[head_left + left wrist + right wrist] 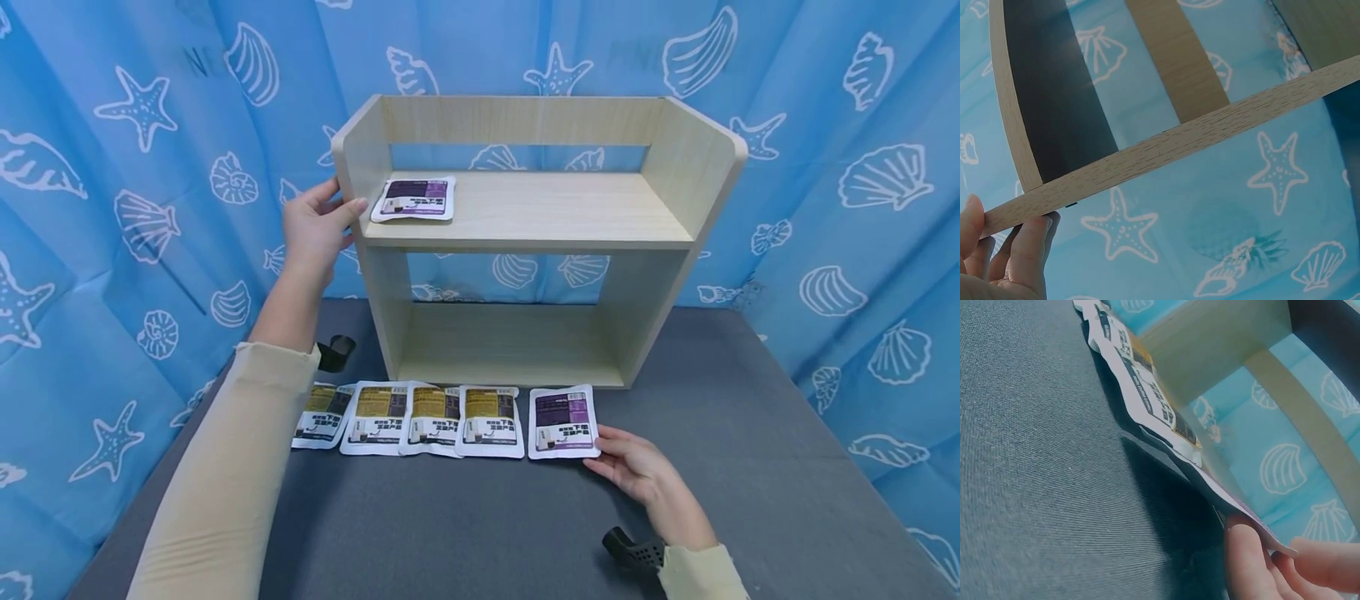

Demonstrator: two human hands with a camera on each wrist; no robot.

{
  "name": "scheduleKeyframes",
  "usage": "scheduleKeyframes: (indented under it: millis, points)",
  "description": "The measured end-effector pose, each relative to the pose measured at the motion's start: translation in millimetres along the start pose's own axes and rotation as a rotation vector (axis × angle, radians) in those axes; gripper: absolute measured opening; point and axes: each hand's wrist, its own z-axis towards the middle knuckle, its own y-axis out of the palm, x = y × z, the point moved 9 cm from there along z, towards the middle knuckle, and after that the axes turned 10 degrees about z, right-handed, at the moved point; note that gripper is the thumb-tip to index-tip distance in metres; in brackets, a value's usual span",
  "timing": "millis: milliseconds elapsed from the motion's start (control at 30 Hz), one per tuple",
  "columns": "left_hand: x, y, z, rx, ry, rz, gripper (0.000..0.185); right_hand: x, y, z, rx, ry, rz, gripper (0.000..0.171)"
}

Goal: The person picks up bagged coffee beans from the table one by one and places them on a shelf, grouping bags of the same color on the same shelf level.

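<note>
My left hand (318, 225) grips the front edge of the left side panel of a pale wooden two-tier shelf (517, 246), thumb on one face and fingers on the other, as the left wrist view shows. Beside that thumb, a white and purple sachet (414, 200) lies flat on the upper board. My right hand (633, 467) pinches the right edge of another purple sachet (564, 423) in front of the shelf. In the right wrist view this sachet's held edge (1272, 540) is tilted up between thumb and fingers.
Several white and yellow sachets (491, 423) lie in an overlapping row left of the purple one on the dark grey table (450, 525). My left sleeve (225, 467) partly covers the leftmost. A blue curtain (825, 208) with shell prints hangs behind and at both sides.
</note>
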Motion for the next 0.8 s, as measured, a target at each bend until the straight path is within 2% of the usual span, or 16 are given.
scheduleKeyframes:
  millis: [333,500,633,800]
  points:
    - [-0.9,-1.3,-0.6,0.003,-0.007,0.008,0.049,-5,1,-4,-0.011,-0.007,0.003,0.056]
    - [-0.9,0.1,0.3,0.002,-0.002,0.004,0.049,-6,0,-8,0.032,0.004,0.001,0.058]
    - [-0.5,0.9,0.6,-0.001,0.004,-0.004,0.049,-11,2,-10,0.036,-0.009,-0.008,0.055]
    - [-0.9,0.0,0.4,0.000,0.008,-0.004,0.049,-16,7,-11,0.001,-0.030,-0.006,0.049]
